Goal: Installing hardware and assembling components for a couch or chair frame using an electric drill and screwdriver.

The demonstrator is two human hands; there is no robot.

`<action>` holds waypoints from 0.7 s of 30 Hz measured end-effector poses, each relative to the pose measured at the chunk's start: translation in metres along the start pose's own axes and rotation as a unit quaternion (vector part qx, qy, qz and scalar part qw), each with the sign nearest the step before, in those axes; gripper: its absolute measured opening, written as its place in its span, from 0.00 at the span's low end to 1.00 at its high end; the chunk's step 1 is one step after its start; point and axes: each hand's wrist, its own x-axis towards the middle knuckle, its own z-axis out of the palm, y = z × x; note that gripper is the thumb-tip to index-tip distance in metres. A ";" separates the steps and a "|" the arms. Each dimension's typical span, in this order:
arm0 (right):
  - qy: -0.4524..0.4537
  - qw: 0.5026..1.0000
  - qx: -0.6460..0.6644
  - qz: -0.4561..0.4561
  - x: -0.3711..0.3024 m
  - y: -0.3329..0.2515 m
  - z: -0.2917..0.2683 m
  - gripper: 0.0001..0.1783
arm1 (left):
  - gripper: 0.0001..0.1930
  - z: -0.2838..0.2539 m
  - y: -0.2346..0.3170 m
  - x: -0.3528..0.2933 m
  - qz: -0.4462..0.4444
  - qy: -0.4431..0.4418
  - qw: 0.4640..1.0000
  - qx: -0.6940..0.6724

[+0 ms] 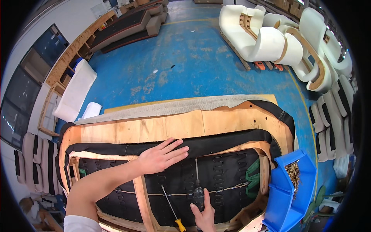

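Note:
My left hand (164, 156) lies flat with its fingers stretched out on a black fabric strip (216, 143) along the inner edge of a wooden sofa frame (174, 125). My right hand (206, 214) is closed round a dark power screwdriver (198, 195). Its long bit points away from me, the tip near the lower edge of the black strip. Left of it, a hand screwdriver (180, 224) with a yellow handle and thin shaft rests in the frame's opening. Zigzag springs (218, 172) and black cloth span that opening. Whether a screw sits on the bit is too small to tell.
A blue bin (284, 193) holding many screws (292, 174) stands at the frame's right side. Grey fabric (154, 112) hangs over the far edge. Beyond are white foam-covered seat frames (278, 42), stacked grey cushions (334, 120), a dark sofa (123, 27) and blue floor (174, 50).

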 end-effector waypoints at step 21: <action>0.043 0.998 -0.026 -0.047 0.002 -0.005 0.009 0.44 | 0.39 0.005 -0.007 -0.001 0.002 -0.002 1.000 -0.011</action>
